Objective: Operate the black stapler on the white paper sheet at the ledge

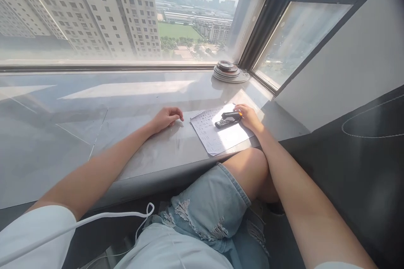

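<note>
A black stapler point(227, 119) with an orange tip sits over a sheet of paper point(206, 136) covered in handwriting, on the window sill. My right hand point(248, 117) is closed around the stapler's orange end at the paper's right side; its fingers partly hide that end. To the left of the paper, my left hand point(167, 118) rests on the sill with nothing in it. Its fingers are loosely bent and a little apart, and it does not touch the paper.
A stack of round, plate-like discs point(229, 72) stands in the window corner. The grey sill point(104, 130) ends at a front edge above my knee point(249, 166). A white cable point(107, 215) crosses my left arm and lap. A white wall point(341, 63) slants on the right.
</note>
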The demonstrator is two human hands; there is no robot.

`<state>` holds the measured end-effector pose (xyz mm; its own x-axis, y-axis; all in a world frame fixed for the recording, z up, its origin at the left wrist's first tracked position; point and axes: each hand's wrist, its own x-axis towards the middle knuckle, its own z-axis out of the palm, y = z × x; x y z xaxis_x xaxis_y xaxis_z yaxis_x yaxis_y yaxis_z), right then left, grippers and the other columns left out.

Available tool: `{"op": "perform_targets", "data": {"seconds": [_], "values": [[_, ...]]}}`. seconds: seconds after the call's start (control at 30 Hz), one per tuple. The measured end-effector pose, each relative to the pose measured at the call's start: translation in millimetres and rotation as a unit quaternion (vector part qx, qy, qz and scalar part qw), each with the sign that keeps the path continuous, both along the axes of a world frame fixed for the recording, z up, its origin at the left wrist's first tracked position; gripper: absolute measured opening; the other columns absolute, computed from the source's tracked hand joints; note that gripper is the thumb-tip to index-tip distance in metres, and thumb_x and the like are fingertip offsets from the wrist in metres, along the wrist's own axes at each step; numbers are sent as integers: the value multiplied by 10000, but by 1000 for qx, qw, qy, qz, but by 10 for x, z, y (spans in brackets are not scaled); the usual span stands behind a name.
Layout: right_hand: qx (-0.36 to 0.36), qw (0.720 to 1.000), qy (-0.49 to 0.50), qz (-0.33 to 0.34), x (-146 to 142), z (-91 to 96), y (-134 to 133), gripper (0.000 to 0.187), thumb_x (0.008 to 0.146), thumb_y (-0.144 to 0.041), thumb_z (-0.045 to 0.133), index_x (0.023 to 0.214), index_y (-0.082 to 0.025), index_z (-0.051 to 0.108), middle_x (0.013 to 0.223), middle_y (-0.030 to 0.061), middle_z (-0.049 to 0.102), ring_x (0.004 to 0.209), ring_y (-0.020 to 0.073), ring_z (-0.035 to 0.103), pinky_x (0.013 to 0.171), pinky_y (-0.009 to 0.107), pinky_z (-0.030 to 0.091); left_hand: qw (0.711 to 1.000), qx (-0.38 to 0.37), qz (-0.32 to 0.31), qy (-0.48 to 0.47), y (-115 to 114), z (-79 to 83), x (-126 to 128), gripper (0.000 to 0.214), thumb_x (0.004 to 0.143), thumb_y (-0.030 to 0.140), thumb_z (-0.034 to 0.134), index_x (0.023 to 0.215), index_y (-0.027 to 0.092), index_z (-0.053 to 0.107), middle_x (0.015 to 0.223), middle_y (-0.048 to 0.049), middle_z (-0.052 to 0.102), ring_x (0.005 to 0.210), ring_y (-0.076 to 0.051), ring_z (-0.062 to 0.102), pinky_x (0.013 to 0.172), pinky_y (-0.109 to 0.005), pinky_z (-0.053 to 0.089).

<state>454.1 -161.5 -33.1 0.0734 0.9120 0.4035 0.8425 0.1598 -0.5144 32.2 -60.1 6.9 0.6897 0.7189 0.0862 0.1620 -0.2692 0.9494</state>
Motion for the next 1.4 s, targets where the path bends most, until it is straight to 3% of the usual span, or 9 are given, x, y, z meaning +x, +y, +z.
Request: {"op": "perform_targets", "data": {"seconds": [0.13,0.23,0.37,0.5,0.67,0.87,1.13,1.23,1.4], "values": [[-13,993,-13,-120,-97,-29,-106,205,791,-183,542,927,-170,695,1131,152,628,1032,276,652,972,435,532,1000,-5,2,1,13,-11,-2,149,777,254,622,864,164,704,881,-53,755,498,-82,453,510,-230,369],[-13,991,-29,-128,-113,37,-127,191,813,-163,540,931,-186,687,1159,146,621,1060,270,644,986,417,527,1000,-5,2,3,13,-8,-3,146,773,249,623,860,165,705,878,-55,755,501,-84,458,512,-233,375],[32,994,-60,-86,-1,214,18,218,854,-148,523,954,-221,702,1190,114,661,1115,271,639,1022,434,514,1000,8,0,14,-1,16,-4,146,793,249,612,865,165,709,891,-54,754,515,-86,464,521,-232,383],[11,997,-72,36,52,328,298,247,939,-258,540,1082,-245,741,1359,90,648,1221,290,629,1115,493,472,1000,6,5,13,-10,47,-14,136,802,252,615,859,168,706,893,-54,752,511,-89,468,522,-238,389],[-65,988,-28,140,-39,135,507,368,970,-409,532,1231,-239,728,1455,79,610,1267,293,636,1135,489,488,999,-34,25,-5,-40,61,-29,110,780,229,616,830,170,693,849,-51,726,513,-94,472,509,-245,379],[-61,993,-11,104,-254,-94,621,447,978,-457,517,1323,-214,664,1453,83,620,1282,316,626,1147,489,468,975,-139,89,-147,128,62,-108,72,733,164,542,671,181,572,525,59,289,432,-80,310,445,-217,276],[-128,989,-16,68,-1302,57,905,495,1018,-394,545,1455,-163,548,1569,136,501,1459,308,468,1234,468,362,792,-140,290,-519,651,260,-1075,382,850,167,490,592,202,211,488,74,98,415,-92,92,402,-227,185],[-136,985,-41,100,-1958,96,1084,473,1034,-272,525,1503,-212,507,1610,81,457,1514,248,393,1265,454,303,768,-110,249,-579,711,234,-1369,402,906,189,452,608,200,182,489,67,82,437,-106,76,426,-245,182],[-128,972,-80,180,-2932,130,1253,495,1097,-237,408,1574,-102,402,1652,97,382,1558,191,291,1292,391,166,749,-39,198,-631,795,187,-1649,465,992,301,440,633,199,163,524,57,15,456,-115,73,440,-260,146]]}}
